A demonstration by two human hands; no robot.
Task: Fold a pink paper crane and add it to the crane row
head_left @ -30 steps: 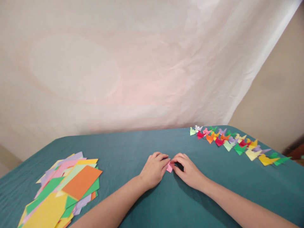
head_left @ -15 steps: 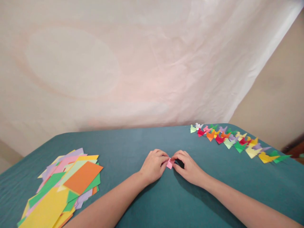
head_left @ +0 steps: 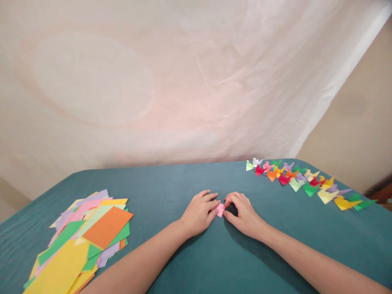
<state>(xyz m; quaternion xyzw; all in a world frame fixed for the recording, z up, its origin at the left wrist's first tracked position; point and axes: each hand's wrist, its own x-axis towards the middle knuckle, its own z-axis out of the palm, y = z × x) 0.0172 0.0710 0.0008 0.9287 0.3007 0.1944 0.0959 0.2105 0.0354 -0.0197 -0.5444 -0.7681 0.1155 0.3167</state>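
Note:
A small pink folded paper (head_left: 219,209) lies on the teal tablecloth (head_left: 190,261) between my two hands. My left hand (head_left: 200,211) rests on the cloth with its fingertips pressed on the paper's left side. The curled fingers of my right hand (head_left: 243,214) pinch the paper's right side. Most of the paper is hidden under the fingers.
A loose pile of coloured paper sheets (head_left: 82,237), with an orange one on top, lies at the left. A row of several small folded paper figures (head_left: 303,181) in many colours runs along the table's far right edge. A pale cloth backdrop (head_left: 171,81) hangs behind the table.
Both hands and the pink paper have stayed in the same spot on the cloth; the fingers have shifted only slightly on the paper. The view has tilted a little.

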